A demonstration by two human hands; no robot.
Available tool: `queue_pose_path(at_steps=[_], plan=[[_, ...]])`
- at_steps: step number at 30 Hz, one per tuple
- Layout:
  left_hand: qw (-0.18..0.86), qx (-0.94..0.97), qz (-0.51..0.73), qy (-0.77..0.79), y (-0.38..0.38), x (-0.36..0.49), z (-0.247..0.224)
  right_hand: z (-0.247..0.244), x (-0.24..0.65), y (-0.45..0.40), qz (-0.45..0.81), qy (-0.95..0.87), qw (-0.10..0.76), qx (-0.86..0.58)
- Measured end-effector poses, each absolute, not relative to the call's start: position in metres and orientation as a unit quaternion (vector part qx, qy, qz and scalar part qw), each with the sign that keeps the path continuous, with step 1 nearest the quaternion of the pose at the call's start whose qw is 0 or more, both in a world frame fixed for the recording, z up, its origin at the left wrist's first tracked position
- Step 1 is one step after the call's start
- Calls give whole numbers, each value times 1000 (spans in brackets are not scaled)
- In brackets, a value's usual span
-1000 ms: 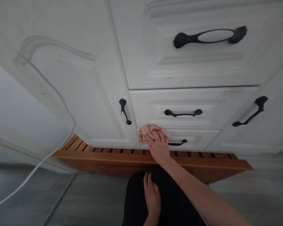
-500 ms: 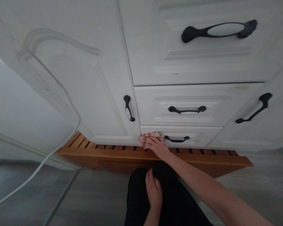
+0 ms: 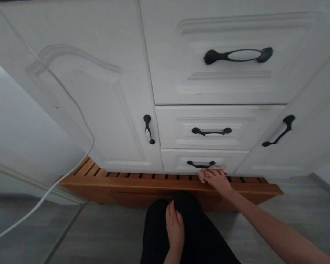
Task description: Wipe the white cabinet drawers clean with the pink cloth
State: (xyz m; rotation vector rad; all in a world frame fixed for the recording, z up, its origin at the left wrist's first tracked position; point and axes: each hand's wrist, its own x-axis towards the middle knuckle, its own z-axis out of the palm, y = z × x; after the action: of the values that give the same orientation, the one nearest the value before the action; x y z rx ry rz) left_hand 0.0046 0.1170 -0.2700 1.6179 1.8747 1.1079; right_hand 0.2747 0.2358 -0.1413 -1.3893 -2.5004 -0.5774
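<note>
The right hand (image 3: 219, 181) is shifting the cloth (image 3: 202, 176) rightward — its fingers holding it just below the handle (image 3: 201, 165), toward the bottom drawer's (image 3: 171, 162) lower right corner — so the wiping is baring the lower left corner. The left hand's (image 3: 175, 224) fingers are resting, loosely extended, on the legs (image 3: 154, 233).

You are in what looks like a home, judging by the domestic furniture around you. Above your right hand (image 3: 218, 180) and its cloth (image 3: 201, 176) rise white drawers (image 3: 222, 118), with a panelled door (image 3: 99, 110) up to the left of that grip, all fitted with ornate black handles (image 3: 244, 55). Below the grip runs slatted wooden furniture (image 3: 143, 186); lower again lies grey wood-look flooring (image 3: 112, 234). Well left of your grip hangs a white cable (image 3: 93, 140).
</note>
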Motion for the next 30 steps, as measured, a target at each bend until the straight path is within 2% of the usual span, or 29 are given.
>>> queue_pose_path(at_steps=[5, 8, 10, 15, 16, 19, 23, 30], plan=[[228, 588, 389, 672, 115, 11, -264, -136, 397, 184, -237, -759, 42, -605], [231, 584, 386, 676, 115, 14, -262, -129, 419, 170, -247, -663, 78, -702], [231, 581, 381, 681, 115, 15, -262, -112, 392, 171, -250, -670, 130, -687], [227, 589, 372, 680, 114, 13, -265, -52, 224, 216, -263, -795, 339, -429], [225, 591, 372, 679, 113, 12, -266, -44, 191, 231, -271, -801, 355, -399], [212, 600, 377, 673, 113, 6, -272, -36, 129, 275, -299, -851, 295, -316], [200, 594, 393, 673, 115, -1, -275, -47, 127, 301, -317, -892, 206, -246], [226, 583, 399, 671, 116, 1, -264, -33, 188, 268, -308, -861, 187, -360]])
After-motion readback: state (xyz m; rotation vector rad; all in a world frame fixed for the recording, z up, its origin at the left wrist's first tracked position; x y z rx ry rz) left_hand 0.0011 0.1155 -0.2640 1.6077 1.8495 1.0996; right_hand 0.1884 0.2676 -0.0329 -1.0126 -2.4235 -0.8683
